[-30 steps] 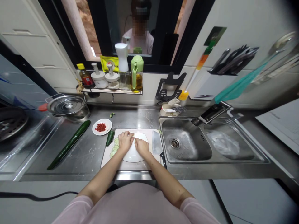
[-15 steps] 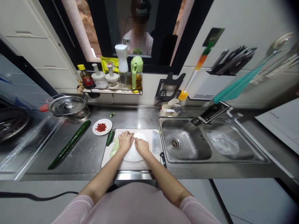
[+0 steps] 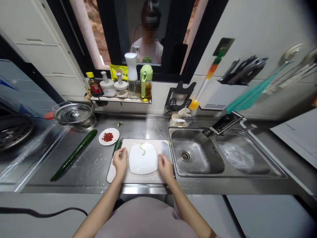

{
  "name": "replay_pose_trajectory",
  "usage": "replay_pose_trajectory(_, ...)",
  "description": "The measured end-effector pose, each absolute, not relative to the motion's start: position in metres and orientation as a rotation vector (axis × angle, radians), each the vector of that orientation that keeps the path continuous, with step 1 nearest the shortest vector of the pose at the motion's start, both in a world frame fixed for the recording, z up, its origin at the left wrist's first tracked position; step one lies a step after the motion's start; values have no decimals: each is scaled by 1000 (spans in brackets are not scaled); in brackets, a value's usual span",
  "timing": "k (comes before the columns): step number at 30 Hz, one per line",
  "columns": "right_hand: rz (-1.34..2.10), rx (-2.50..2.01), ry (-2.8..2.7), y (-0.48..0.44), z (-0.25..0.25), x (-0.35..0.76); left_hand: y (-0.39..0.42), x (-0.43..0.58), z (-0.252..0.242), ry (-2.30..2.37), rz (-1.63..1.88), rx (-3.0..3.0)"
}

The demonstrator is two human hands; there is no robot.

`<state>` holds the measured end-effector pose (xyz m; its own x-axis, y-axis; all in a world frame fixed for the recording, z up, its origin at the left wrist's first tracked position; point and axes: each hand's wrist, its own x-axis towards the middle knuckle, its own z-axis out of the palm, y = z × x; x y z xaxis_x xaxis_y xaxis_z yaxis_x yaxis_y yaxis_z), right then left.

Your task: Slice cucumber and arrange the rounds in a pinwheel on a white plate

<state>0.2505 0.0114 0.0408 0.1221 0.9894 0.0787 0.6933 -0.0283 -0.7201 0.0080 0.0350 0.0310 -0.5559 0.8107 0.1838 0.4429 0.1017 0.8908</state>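
Note:
A white squarish plate [image 3: 143, 165] lies on the pale cutting board [image 3: 146, 179], with two thin pieces of cucumber [image 3: 143, 152] curved near its far rim. My left hand [image 3: 120, 162] is at the board's left side, fingers pinched on a cucumber slice [image 3: 126, 150]; the other slices there are mostly hidden under it. Just behind it lies a cut length of cucumber [image 3: 117, 145]. By the plate's right rim, my right hand [image 3: 165, 168] has its fingers curled in; whether it holds anything is hidden. A knife blade [image 3: 166, 149] shows beyond it, its handle covered.
Left of the board are a small plate of red pieces [image 3: 114, 133], a whole cucumber [image 3: 74, 155] and a lidded steel pot [image 3: 76, 115]. A double sink [image 3: 198, 152] is at the right, a plastic bag [image 3: 236, 155] in it. Bottles and jars [image 3: 121, 89] line the wall rack.
Both hands have left the plate's far part and moved apart, left to the slices, right to the plate's right side. Two cucumber pieces now show on the plate.

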Motion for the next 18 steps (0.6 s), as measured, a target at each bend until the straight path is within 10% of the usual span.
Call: replay_pose_trajectory(18, 603, -1707, -1522, -7, 40, 252, -39, -22, 17, 2419, 661, 1430)
